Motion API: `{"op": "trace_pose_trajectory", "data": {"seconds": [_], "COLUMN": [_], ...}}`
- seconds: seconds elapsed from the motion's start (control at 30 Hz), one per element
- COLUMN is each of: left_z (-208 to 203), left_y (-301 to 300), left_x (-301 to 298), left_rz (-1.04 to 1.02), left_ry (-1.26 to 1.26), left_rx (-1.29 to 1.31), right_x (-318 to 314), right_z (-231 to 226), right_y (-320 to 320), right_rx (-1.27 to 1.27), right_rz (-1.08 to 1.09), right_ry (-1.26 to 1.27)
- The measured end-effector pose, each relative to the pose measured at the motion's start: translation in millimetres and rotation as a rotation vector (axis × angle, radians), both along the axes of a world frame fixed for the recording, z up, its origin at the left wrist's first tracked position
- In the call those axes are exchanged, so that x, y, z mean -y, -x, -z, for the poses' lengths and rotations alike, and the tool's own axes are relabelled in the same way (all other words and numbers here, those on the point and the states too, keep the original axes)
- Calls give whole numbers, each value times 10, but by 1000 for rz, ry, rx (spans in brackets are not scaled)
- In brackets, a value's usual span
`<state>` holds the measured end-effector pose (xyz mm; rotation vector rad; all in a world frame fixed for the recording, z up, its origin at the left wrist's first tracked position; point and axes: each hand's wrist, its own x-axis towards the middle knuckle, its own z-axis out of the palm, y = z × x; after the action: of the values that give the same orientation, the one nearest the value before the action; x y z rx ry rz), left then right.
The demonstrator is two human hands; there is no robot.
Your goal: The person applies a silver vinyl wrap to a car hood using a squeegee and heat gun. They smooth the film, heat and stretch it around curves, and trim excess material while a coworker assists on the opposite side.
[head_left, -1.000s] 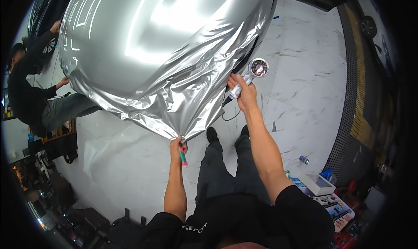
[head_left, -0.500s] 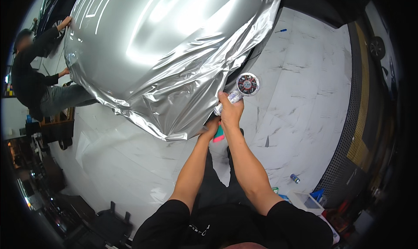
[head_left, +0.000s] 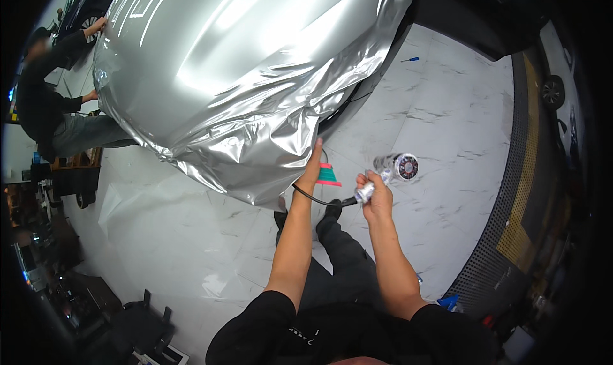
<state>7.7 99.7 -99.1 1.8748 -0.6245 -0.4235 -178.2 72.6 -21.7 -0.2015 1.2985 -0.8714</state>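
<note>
A large glossy silver film (head_left: pixel 255 129) drapes over the front of a car, its loose lower edge creased and hanging. My left hand (head_left: pixel 313 161) is at this edge, thumb upward, fingers mostly hidden. A green squeegee with pink edges (head_left: pixel 329 174) shows beside the left palm and appears held there. To the right, away from the film, my right hand (head_left: pixel 377 196) is closed round the handle of a silver-wrapped heat gun (head_left: pixel 394 167), whose round red-and-black end faces up. The gun's black cord (head_left: pixel 319 201) curves from the handle toward my left forearm.
A co-worker (head_left: pixel 48 103) at the far left grips the film's other side with both hands. A blue screwdriver (head_left: pixel 412 59) lies on the white marbled floor (head_left: pixel 434 122). Black perforated matting (head_left: pixel 498 237) runs along the right. Dark furniture (head_left: pixel 137 327) stands at the lower left.
The heat gun has swung right and down, away from the film, in my right hand. My left hand has risen along the film edge, and the squeegee has moved up with it.
</note>
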Motion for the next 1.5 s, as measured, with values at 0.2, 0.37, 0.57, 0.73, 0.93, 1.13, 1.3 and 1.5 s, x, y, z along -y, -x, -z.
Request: {"op": "trace_pose_trajectory", "data": {"seconds": [0.2,0.37,0.57,0.73,0.93,1.13,1.3,1.5], "left_z": [235,623,171,-88,-371,-1010,-1069,-876], "left_y": [134,484,653,-80,-157,-530,-761,-906], "left_x": [-361,-954,-1032,-265,132,298,519,395], "left_rz": [119,914,739,-87,-371,-581,-831,-714], "left_ry": [-214,-430,-170,736,1048,766,656,738], "left_rx": [21,106,-746,-1414,-1469,-911,-854,-1176], "right_x": [293,399,193,-420,-1419,-1705,-1571,-1550], "right_z": [680,491,38,376,742,940,966,893], "right_y": [1896,3696,5067,5329,4513,3711,3197,2910], "right_rx": [-104,-753,-1182,-1275,-981,-764,-716,-748], "right_rz": [205,-48,-150,-404,-759,-987,-1056,-1016], "right_ry": [-48,132,-50,-237,-543,-514,-442,-384]}}
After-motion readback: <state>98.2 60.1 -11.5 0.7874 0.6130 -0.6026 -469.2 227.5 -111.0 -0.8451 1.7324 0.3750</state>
